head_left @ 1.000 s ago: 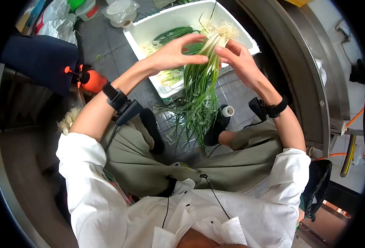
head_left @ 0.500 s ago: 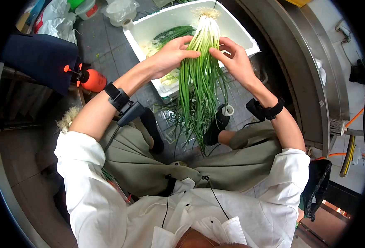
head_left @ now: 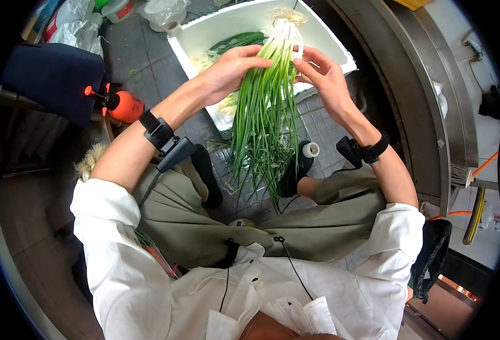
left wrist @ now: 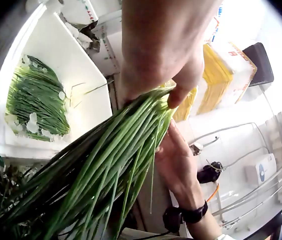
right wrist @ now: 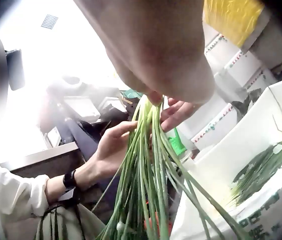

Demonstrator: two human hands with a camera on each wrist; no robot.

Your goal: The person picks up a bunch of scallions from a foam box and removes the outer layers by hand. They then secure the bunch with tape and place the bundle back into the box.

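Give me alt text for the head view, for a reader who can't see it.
A left hand and a right hand hold a bunch of green onions, pale roots toward the top of the picture, long leaves trailing below. Behind, a white box with more greens sits on a grey tiled floor; an orange bottle is at left.

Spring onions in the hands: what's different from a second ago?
The roots of the spring onions moved farther from the person; the green leaves fanned out to the person's left. The left hand and right hand stayed on the bunch; the white foam box and orange spray bottle stayed put.
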